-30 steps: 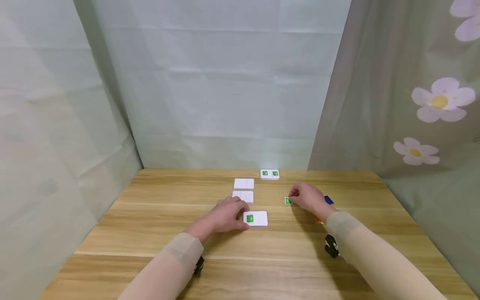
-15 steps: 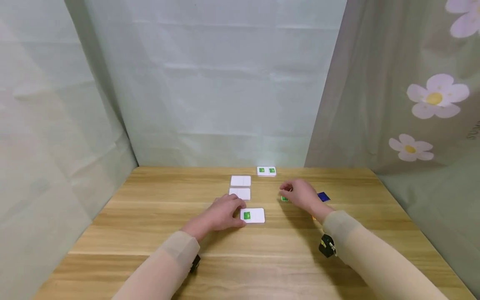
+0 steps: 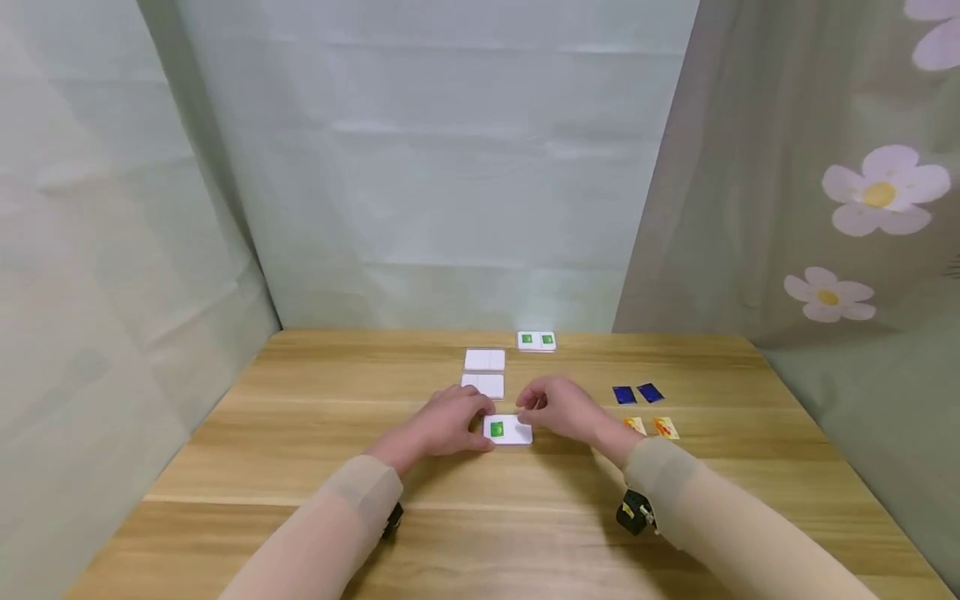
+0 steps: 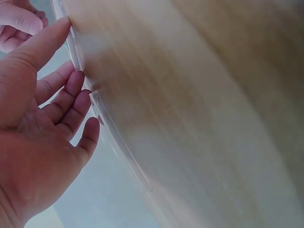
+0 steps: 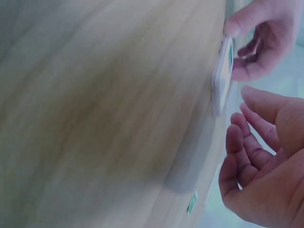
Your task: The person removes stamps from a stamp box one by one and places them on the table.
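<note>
A white card [image 3: 516, 434] with a green square on its left half lies in front of me. My left hand [image 3: 448, 423] holds it at its left end, thumb at the near corner and index finger at the far one. The left wrist view shows that thumb [image 4: 61, 29] against the card's clear edge. My right hand [image 3: 564, 410] is over the card's right end, thumb and index tips close together; whether a small piece is between them is not visible. In the right wrist view a green square [image 5: 192, 202] lies on the table beyond the right fingers.
Two blank white cards [image 3: 484, 360] lie one behind the other past my left hand. Farther back is a white card [image 3: 536, 341] with two green squares. Blue squares [image 3: 650, 392] and yellow-orange squares [image 3: 666, 428] lie right of my right hand. Curtains stand around the wooden table [image 3: 315, 533].
My right hand has moved left and nearer, from the loose green square to the card's right end, uncovering the blue and yellow-orange squares. The left hand stays at the card.
</note>
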Demonstrator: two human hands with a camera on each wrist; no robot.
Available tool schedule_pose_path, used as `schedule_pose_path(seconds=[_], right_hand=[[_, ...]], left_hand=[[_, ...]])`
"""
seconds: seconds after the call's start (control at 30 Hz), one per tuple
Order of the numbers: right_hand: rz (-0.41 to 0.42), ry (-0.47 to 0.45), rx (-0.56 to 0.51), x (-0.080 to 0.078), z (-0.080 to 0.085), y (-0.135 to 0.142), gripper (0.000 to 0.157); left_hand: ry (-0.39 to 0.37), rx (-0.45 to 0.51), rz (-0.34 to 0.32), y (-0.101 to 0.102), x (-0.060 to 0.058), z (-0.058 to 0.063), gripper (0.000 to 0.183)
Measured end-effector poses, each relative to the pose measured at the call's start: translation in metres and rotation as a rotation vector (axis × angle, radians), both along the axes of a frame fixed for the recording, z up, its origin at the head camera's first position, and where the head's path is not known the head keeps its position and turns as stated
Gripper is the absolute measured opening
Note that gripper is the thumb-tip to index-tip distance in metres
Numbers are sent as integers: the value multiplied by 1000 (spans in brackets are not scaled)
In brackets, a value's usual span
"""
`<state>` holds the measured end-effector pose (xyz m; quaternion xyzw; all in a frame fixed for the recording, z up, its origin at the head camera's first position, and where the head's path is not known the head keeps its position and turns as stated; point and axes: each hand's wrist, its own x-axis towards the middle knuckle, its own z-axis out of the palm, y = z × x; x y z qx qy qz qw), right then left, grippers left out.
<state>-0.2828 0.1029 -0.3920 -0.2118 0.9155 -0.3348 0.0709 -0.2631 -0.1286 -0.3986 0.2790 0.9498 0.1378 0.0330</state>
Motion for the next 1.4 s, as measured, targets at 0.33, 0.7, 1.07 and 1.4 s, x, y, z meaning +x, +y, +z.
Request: schedule_pose_path(seconds=[0.33, 0.7, 1.07, 1.4], right_hand=[[60, -5, 53, 7, -3, -27, 13], [94, 69, 120, 9, -9, -35, 20], [61, 51, 148, 7, -10, -38, 18], [50, 22, 110, 7, -10, -38, 17]], left_hand=[[-10, 23, 6, -9, 2, -3, 47], [-13, 22, 20, -9, 2, -7, 50], [-18, 22, 23, -8, 3, -4, 50], [-11, 23, 16, -8, 2, -5, 50]])
